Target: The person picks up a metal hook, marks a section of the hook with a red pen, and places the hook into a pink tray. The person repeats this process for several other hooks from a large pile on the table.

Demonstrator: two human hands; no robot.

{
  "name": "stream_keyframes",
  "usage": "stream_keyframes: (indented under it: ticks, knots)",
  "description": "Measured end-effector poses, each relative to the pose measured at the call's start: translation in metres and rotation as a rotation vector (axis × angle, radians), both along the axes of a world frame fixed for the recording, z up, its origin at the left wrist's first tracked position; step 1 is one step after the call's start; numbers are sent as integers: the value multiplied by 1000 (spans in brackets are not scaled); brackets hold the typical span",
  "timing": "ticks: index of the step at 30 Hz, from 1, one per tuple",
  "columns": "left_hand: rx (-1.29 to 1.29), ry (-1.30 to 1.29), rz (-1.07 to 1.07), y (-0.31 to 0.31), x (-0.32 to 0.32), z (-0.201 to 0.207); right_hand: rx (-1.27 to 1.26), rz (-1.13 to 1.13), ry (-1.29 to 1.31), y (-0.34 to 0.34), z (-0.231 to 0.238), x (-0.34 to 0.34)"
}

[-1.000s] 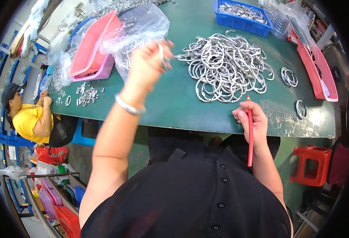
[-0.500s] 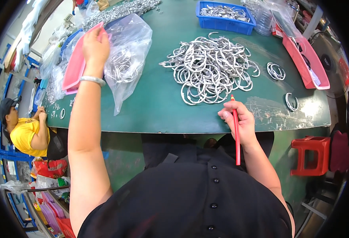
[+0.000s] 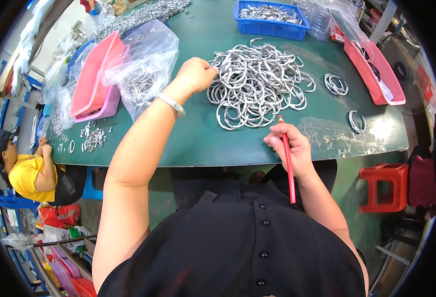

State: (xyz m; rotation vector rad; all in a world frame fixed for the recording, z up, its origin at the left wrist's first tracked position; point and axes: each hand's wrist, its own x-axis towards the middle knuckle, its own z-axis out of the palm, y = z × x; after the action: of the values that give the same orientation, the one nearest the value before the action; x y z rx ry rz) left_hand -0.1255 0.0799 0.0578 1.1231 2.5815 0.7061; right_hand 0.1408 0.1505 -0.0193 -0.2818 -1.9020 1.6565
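A large pile of silver open rings, like bangles (image 3: pixel 257 81), lies on the green table (image 3: pixel 193 143). At its left edge is my left hand (image 3: pixel 196 75), with the fingers curled in and the fingertips against the nearest rings. Whatever is between those fingertips is hidden. My right hand (image 3: pixel 294 148) grips a red pencil (image 3: pixel 288 168) below the pile, its tip pointing up toward the rings. To the right of the pile lie a small stack of rings (image 3: pixel 336 84) and a single open ring (image 3: pixel 357 122).
Pink trays (image 3: pixel 91 74) and a clear plastic bag (image 3: pixel 153 54) of rings stand left. A blue bin (image 3: pixel 272 22) of metal pieces sits at the back, a pink basket (image 3: pixel 376 74) right. A person in yellow (image 3: pixel 32 175) works far left; a red stool (image 3: pixel 384 188) stands right.
My left hand has left the pink tray and moved right to the pile's edge. Small metal pieces and rings by the trays have come into sight. My right hand keeps the pencil.
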Motion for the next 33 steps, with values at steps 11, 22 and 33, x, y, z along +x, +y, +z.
stream_keyframes:
  ticks: [11,22,33]
  knots:
    - [-85,25,-100,24,2,9,107,-19,27,2,-3,-1]
    - [57,-576,17,23,9,18,117,-26,41,3,-1,1]
    - [162,-788,59,26,4,18,120,-24,39,5,0,2]
